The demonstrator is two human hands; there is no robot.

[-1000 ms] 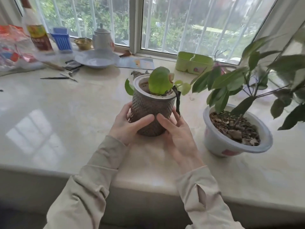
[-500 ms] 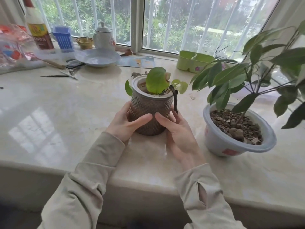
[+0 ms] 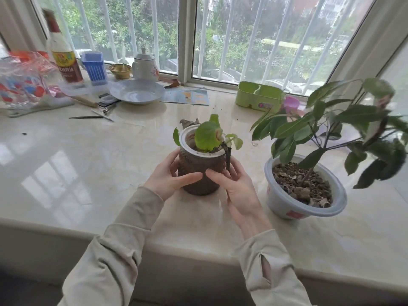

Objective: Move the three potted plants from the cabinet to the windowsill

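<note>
both hands, left (image 3: 167,180) and right (image 3: 234,184), are clasping the brown pot (image 3: 199,171) mid-sill (image 3: 88,173), fingers wrapped around it; advisable: seating it flat before letting go.

bottle (image 3: 63,56) | blue basket (image 3: 93,66) | teapot (image 3: 144,66) | plate (image 3: 137,92) | green box (image 3: 259,96)

Big window (image 3: 220,36) with white bars (image 3: 227,38), trees outside, loads of daylight. It bounces off the glossy cream marble ledge (image 3: 77,155), pretty bright spot overall.
</note>
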